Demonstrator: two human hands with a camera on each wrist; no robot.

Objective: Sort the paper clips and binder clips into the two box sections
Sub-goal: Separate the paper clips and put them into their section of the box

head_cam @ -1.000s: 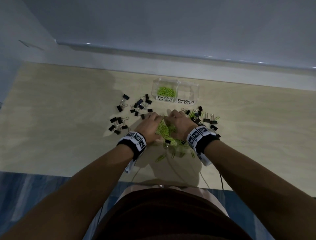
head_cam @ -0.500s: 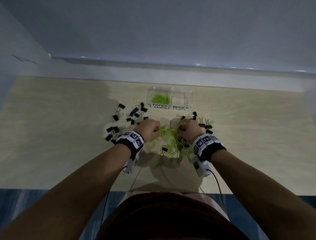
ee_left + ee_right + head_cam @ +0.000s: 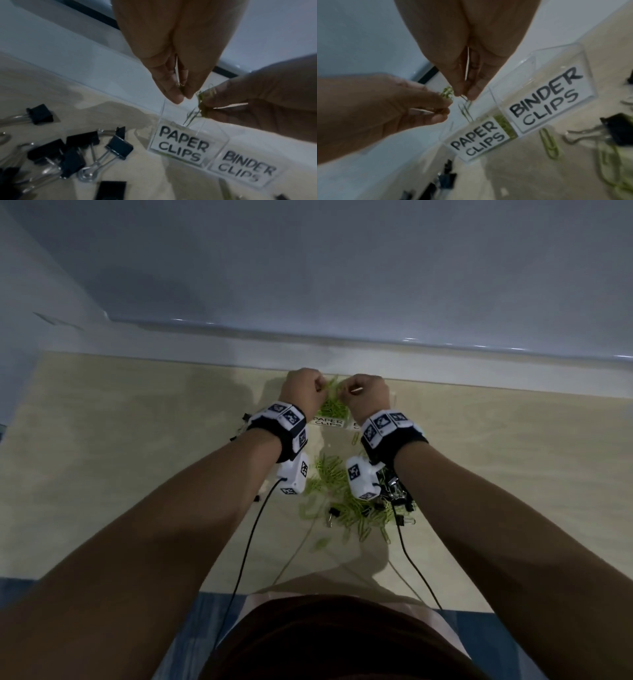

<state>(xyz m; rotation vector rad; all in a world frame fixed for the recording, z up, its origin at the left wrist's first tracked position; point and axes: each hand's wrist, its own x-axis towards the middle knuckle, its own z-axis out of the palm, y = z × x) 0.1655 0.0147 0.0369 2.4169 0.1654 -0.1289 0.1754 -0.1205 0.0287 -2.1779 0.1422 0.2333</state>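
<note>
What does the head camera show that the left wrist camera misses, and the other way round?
Only the head view shows the green paper clip pile on the table behind the wrists. Only the left wrist view shows the BINDER CLIPS label in full and black binder clips close up. Both show the left hand and right hand pinching green clips over the PAPER CLIPS section.

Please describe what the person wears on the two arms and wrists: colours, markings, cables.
Both forearms are bare, without sleeves. Each wrist carries a black band topped with white blocks printed with black square markers. Under each wrist hangs a white camera box, also marker-tagged, with a thin black cable trailing back toward the body.
</note>
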